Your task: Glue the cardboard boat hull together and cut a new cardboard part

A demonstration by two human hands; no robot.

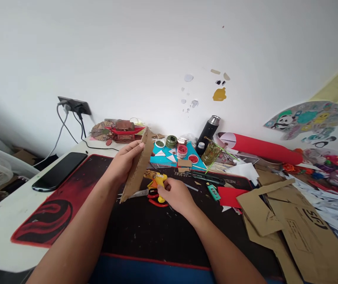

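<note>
Cardboard (139,171) tilts in the left hand (130,154), gripped, some fingers hidden from me; the right hand (176,194) grasps a yellow glue gun (160,180), its tip indistinct.

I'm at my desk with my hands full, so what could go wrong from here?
The yellow plastic glue gun in your right hand points toward the brown corrugated cardboard piece; if hot, it might burn your left hand, which holds that piece. The red-handled metal scissors lie close by and could catch or nick you. Behind, the small open jar of red paint might spill if knocked.
</note>
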